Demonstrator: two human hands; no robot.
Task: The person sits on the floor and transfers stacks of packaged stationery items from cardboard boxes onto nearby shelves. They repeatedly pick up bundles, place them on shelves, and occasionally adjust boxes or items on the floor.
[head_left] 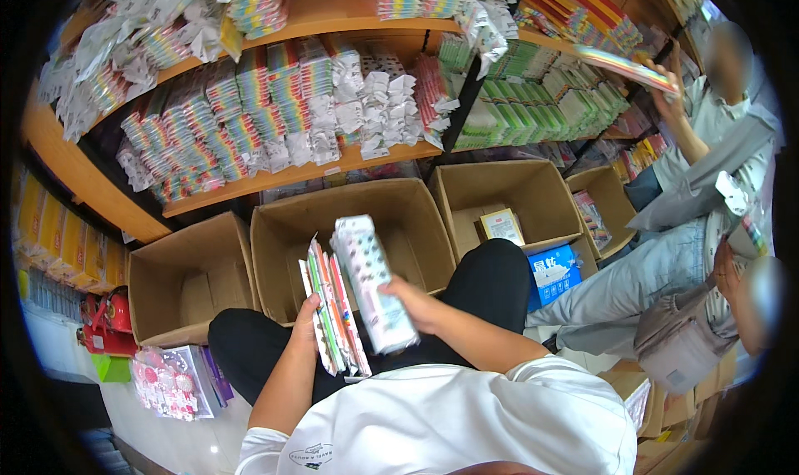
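Left hand (307, 318) grips slim multicoloured plastic-wrapped packs (327, 300), right hand (414, 304) a long white spotted plastic-wrapped pack (368, 269); loose pinch and those slim ones could slide out imo.

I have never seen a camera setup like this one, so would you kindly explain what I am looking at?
Certainly. There is no machine here: a person is working with two bare hands. The single picture comes from a wide fisheye camera on that person's head, looking down, so straight edges bend near the rim.

The left hand holds some slim striped packets, and the right hand grips a long white patterned package. Both are above the lap, not resting on a table.

Beyond the knees stands a row of open cardboard boxes, and behind them shelves carry stacks of packaged goods. At the right, another person holds a striped packet.
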